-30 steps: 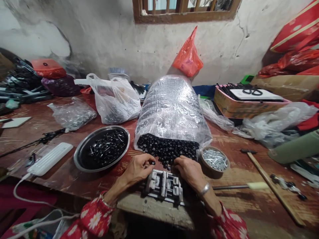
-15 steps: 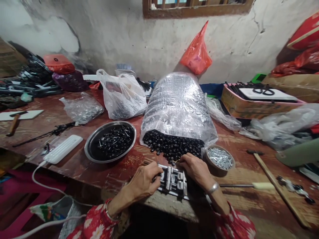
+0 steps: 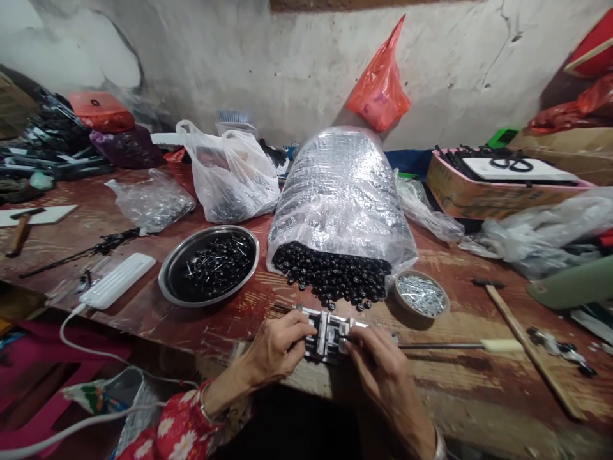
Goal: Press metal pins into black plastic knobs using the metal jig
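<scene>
Dull steel shows on the blocky slotted jig (image 3: 325, 335), which sits at the near edge of the scarred, reddish-brown wooden worktop (image 3: 454, 383). The left hand (image 3: 275, 348) has its grip pressed together on the jig's left end, and the right hand (image 3: 383, 364) pinches the right end between its fingertips (image 3: 357, 345). At twelve o'clock, a bulging clear plastic bag (image 3: 340, 185) lies on its side, its mouth spilling glossy round black beads (image 3: 330, 275). Only a narrow strip of wood separates the nearest beads from the jig. At ten o'clock, a round steel dish (image 3: 160, 278) holds more black beads, pin-like shanks poking out. At two o'clock, a shallow round tray (image 3: 421, 294) of silver screws sits just beside the bag. At three o'clock, a thin steel rod with a cream handle (image 3: 502, 345) lies with its tip near the jig.
</scene>
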{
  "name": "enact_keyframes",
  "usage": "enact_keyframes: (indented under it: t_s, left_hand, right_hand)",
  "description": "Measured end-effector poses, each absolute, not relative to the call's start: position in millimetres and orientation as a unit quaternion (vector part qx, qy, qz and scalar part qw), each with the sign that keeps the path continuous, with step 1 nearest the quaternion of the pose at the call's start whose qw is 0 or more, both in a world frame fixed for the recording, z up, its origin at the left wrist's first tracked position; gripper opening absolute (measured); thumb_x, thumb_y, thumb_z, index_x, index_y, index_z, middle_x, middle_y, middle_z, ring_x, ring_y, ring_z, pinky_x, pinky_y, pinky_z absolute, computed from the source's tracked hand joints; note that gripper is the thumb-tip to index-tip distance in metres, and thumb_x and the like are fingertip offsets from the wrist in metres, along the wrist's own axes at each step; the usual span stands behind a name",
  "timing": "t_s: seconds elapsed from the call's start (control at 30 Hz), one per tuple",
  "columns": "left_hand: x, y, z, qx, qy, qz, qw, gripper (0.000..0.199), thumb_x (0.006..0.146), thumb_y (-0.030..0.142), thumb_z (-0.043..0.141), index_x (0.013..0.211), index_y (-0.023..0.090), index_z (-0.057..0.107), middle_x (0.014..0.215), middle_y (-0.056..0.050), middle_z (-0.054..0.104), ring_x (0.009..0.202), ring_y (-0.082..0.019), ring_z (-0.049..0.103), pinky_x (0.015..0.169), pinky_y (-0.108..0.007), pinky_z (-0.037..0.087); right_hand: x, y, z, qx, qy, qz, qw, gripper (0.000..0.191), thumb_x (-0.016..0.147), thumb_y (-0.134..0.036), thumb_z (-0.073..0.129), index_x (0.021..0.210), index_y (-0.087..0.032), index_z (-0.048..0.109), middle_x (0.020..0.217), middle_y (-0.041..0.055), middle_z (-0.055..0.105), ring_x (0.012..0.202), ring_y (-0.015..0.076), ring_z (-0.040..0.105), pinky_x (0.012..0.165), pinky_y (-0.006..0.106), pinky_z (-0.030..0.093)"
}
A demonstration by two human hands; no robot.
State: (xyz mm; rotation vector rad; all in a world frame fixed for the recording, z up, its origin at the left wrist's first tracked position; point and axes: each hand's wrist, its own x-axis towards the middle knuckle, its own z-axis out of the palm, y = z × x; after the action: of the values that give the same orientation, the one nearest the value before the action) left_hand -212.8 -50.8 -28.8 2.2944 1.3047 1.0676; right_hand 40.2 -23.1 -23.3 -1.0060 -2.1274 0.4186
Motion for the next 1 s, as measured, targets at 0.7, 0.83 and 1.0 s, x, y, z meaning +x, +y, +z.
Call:
enact_keyframes:
  t_s: [0.7,0.83,1.0]
  left_hand:
    - [-211,-53,-22,0.827,0.473,0.292,0.08,0.017,0.096,0.014,0.055,0.11,0.019,0.064,0.097,-0.006,0.068,0.086,-0.018,0.068,0.074,-0.026,0.053]
    - [-212,-54,-20,0.83,0.462,0.302,0.082,0.021,0.098,0.014,0.055,0.116,0.019,0.064,0.102,-0.007,0.071,0.091,-0.018,0.071,0.079,-0.027,0.055]
    - [-215,-55,-25,0.829,0.442,0.328,0.094,0.017,0.099,0.017,0.059,0.114,0.02,0.065,0.102,-0.004,0.076,0.093,-0.017,0.075,0.082,-0.027,0.056]
  right_hand:
    - [16,-38,-42,-0.446,-0.832,0.049,0.326,0.011,0.101,-0.019,0.054,0.106,-0.022,0.063,0.087,0.0042,0.059,0.082,0.0214,0.05,0.071,0.034,0.035]
    - [16,-39,-45,-0.448,-0.832,0.033,0.326,0.01,0.102,-0.02,0.053,0.102,-0.023,0.063,0.083,0.0034,0.057,0.08,0.0206,0.05,0.069,0.034,0.033]
    - [17,-39,-45,-0.448,-0.827,0.063,0.334,0.008,0.101,-0.022,0.056,0.096,-0.023,0.061,0.085,0.0037,0.057,0.082,0.0202,0.051,0.072,0.034,0.036]
